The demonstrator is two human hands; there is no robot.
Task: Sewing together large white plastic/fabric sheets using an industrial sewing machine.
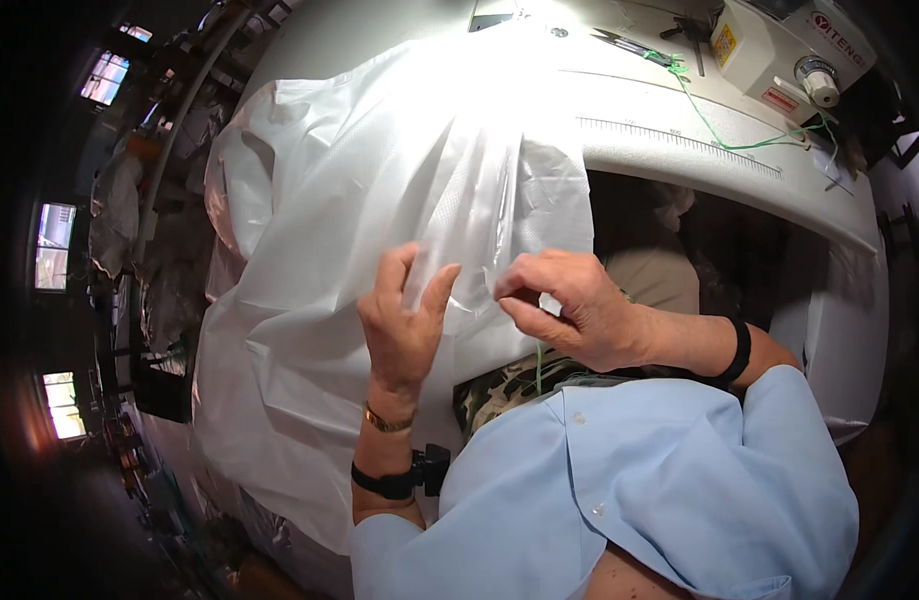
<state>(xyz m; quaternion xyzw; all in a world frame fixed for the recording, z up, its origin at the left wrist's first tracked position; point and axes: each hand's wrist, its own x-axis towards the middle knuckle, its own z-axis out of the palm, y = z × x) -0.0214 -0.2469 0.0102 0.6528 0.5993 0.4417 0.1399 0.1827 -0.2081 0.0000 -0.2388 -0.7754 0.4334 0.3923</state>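
A large white plastic sheet (319,290) with a fine woven-looking texture drapes in folds over the sewing table and down its left side. Over the sheet, my left hand (404,320) is raised with thumb and fingers apart, and nothing shows between them. My right hand (569,305), just to its right at the sheet's near edge, has its fingers curled and the thumb close to the forefinger. Whatever those fingertips pinch, if anything, is too small to make out. A thin green thread (539,368) hangs below the right hand, in front of the camouflage-patterned cloth at my lap.
A white sewing machine head (799,55) stands at the far right of the table, with a ruler scale (679,138) along the table surface. Green thread (704,115) trails near dark tweezers-like tools (629,45). A dark opening lies below the table's edge.
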